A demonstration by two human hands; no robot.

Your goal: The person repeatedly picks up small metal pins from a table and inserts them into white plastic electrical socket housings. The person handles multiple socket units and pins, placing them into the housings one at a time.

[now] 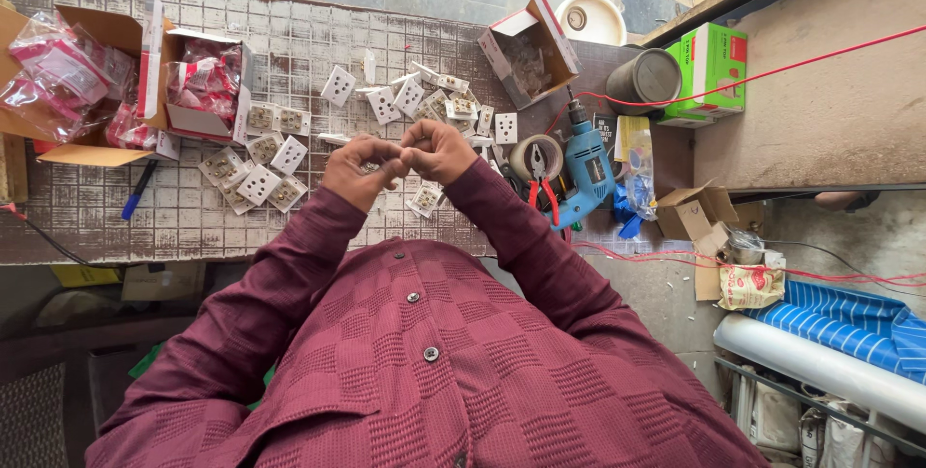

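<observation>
Something small is pinched between the two hands, but it is hidden by the fingers and I cannot tell what it is. The left hand [359, 167] and the right hand [439, 148] meet fingertip to fingertip above the tiled bench [193, 217], both curled tight around that hidden bit. Below them white sockets [258, 183] lie scattered, some face up, some showing their backs, with more in a heap [439, 101] beyond the knuckles. To the left sit open boxes [198, 87] stuffed with red-and-clear packets, and a blue pen [138, 190] near them. To the right are red-handled pliers [542, 188] on a tape roll, a blue drill [586, 167] and a green box [712, 68].
</observation>
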